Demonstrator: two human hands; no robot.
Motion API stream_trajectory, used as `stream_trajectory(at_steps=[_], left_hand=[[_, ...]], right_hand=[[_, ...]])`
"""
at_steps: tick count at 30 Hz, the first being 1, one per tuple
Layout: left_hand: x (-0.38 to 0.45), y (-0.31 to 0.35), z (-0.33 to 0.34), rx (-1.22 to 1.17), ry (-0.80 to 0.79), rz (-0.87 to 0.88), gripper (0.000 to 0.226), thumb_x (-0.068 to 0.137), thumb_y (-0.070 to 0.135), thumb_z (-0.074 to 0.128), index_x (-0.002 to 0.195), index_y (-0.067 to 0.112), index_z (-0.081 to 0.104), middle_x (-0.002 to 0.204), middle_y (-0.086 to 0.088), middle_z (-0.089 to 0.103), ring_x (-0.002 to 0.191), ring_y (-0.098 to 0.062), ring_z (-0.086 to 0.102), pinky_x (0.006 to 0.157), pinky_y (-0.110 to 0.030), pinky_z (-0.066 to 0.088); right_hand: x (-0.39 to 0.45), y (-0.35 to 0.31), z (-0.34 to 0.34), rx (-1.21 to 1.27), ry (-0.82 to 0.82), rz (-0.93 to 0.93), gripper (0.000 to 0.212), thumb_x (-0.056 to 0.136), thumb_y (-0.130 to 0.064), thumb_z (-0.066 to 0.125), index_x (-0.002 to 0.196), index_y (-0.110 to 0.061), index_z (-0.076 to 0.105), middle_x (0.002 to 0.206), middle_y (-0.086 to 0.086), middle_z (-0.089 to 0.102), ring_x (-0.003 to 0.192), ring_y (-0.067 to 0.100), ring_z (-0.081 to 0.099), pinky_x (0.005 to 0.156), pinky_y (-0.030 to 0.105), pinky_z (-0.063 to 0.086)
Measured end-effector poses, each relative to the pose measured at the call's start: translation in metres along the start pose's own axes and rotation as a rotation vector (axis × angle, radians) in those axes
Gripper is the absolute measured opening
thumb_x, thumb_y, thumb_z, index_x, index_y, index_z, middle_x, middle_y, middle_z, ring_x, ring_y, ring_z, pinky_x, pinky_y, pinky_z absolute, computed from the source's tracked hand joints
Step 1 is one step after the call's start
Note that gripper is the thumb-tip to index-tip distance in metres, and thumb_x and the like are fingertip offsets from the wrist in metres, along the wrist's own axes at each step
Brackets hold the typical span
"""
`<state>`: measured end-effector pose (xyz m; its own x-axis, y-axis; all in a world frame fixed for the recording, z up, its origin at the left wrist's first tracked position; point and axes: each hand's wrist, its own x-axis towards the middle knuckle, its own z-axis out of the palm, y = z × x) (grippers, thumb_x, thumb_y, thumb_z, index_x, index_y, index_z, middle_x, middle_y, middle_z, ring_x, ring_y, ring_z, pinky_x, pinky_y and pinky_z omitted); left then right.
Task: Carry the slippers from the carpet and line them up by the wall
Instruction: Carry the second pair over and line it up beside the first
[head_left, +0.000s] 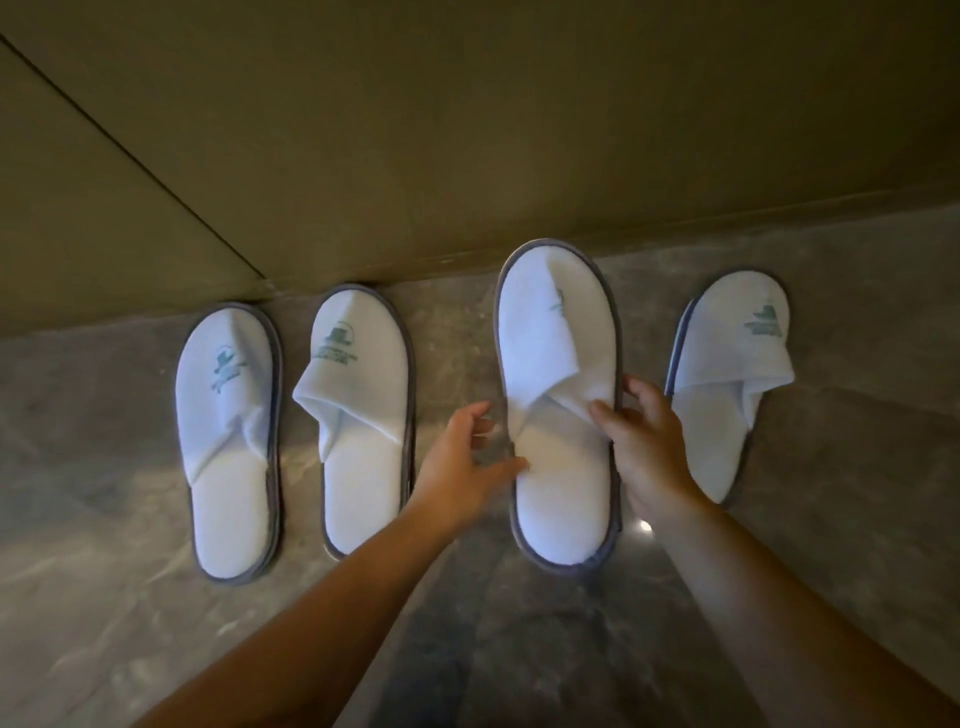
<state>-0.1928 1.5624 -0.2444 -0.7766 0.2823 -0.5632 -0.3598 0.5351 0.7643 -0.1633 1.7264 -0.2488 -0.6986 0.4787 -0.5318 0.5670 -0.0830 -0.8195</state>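
Note:
Several white terry slippers with grey edging and a teal logo lie toes toward the wall on a grey stone floor. The third slipper from the left looks raised and larger, held between my hands. My right hand grips its right edge, thumb on the folded upper. My left hand touches its left edge with the thumb, fingers spread. The far-left slipper and second slipper lie side by side. The far-right slipper lies apart, tilted slightly.
An olive-brown wall meets the floor along a baseboard line. A dark vertical seam runs down the wall at the left. Polished floor stretches toward me below the slippers.

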Motion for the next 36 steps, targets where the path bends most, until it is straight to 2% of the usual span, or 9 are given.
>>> stream_trajectory(at_steps=[3,6,9,12,14,17,27,33,36], left_hand=[[0.008,-0.017,-0.007,0.286,0.005,0.045,0.066,0.075,0.028,0.065,0.132,0.024,0.031,0.138,-0.004,0.040,0.125,-0.023,0.038,0.103,-0.039,0.036],[0.020,-0.033,-0.012,0.527,-0.022,0.107,0.070,0.075,0.032,0.064,0.134,0.023,0.027,0.146,-0.005,0.029,0.134,-0.026,0.022,0.111,-0.043,0.023],[0.032,-0.044,-0.008,0.747,-0.066,0.139,0.077,0.076,0.038,0.061,0.138,0.026,0.016,0.153,-0.003,0.012,0.139,-0.028,0.006,0.114,-0.044,0.013],[0.039,-0.054,0.000,0.879,-0.088,0.129,0.086,0.074,0.045,0.061,0.139,0.030,0.006,0.154,-0.004,-0.001,0.140,-0.030,-0.004,0.114,-0.048,0.007],[0.040,-0.059,0.006,0.912,-0.084,0.125,0.091,0.071,0.051,0.060,0.138,0.031,0.002,0.154,-0.005,-0.006,0.140,-0.032,-0.008,0.114,-0.050,0.004],[0.040,-0.062,0.010,0.941,-0.064,0.136,0.093,0.070,0.055,0.059,0.138,0.031,0.001,0.154,-0.006,-0.006,0.139,-0.033,-0.008,0.114,-0.051,0.003],[0.042,-0.051,0.027,0.915,-0.068,0.249,0.086,0.073,0.048,0.060,0.139,0.027,0.009,0.154,-0.006,0.002,0.140,-0.029,-0.006,0.114,-0.048,0.003],[0.043,-0.049,0.038,0.947,-0.074,0.269,0.084,0.074,0.049,0.058,0.139,0.025,0.010,0.154,-0.009,0.003,0.140,-0.029,-0.004,0.114,-0.046,0.005],[0.043,-0.047,0.039,0.947,-0.062,0.268,0.085,0.073,0.048,0.059,0.139,0.024,0.012,0.153,-0.010,0.006,0.140,-0.030,-0.001,0.113,-0.046,0.008]], right_hand=[[0.021,0.009,-0.002,-0.171,0.095,-0.033,0.050,0.085,-0.021,0.056,0.131,-0.010,0.040,0.125,0.010,0.052,0.105,0.020,0.049,0.087,0.030,0.037],[0.034,0.022,0.000,-0.385,0.132,-0.086,0.052,0.087,-0.025,0.053,0.134,-0.009,0.035,0.135,0.016,0.048,0.120,0.029,0.046,0.094,0.032,0.037],[0.024,0.030,0.003,-0.625,0.252,-0.207,0.066,0.081,-0.031,0.060,0.135,-0.007,0.032,0.140,0.020,0.042,0.126,0.033,0.041,0.103,0.040,0.036],[-0.003,0.047,0.014,-0.769,0.128,-0.260,0.084,0.074,-0.041,0.065,0.139,-0.011,0.023,0.145,0.020,0.033,0.132,0.033,0.032,0.107,0.040,0.030],[-0.013,0.061,0.023,-0.907,0.034,-0.228,0.096,0.071,-0.050,0.064,0.142,-0.016,0.009,0.152,0.019,0.017,0.139,0.033,0.018,0.112,0.041,0.022],[-0.010,0.066,0.031,-0.973,0.018,-0.170,0.103,0.068,-0.051,0.065,0.142,-0.021,0.000,0.154,0.017,0.000,0.141,0.035,0.005,0.113,0.047,0.017],[0.014,0.065,-0.036,-0.970,0.111,-0.180,0.097,0.062,-0.039,0.074,0.139,-0.014,0.020,0.151,0.022,0.018,0.137,0.039,0.019,0.111,0.049,0.020],[0.031,0.062,-0.065,-0.989,0.127,-0.164,0.089,0.068,-0.036,0.070,0.139,-0.014,0.020,0.152,0.018,0.017,0.137,0.037,0.017,0.112,0.048,0.020],[0.029,0.059,-0.076,-0.978,0.155,-0.269,0.070,0.074,-0.036,0.065,0.132,-0.010,0.036,0.142,0.019,0.038,0.129,0.036,0.035,0.106,0.046,0.033]])
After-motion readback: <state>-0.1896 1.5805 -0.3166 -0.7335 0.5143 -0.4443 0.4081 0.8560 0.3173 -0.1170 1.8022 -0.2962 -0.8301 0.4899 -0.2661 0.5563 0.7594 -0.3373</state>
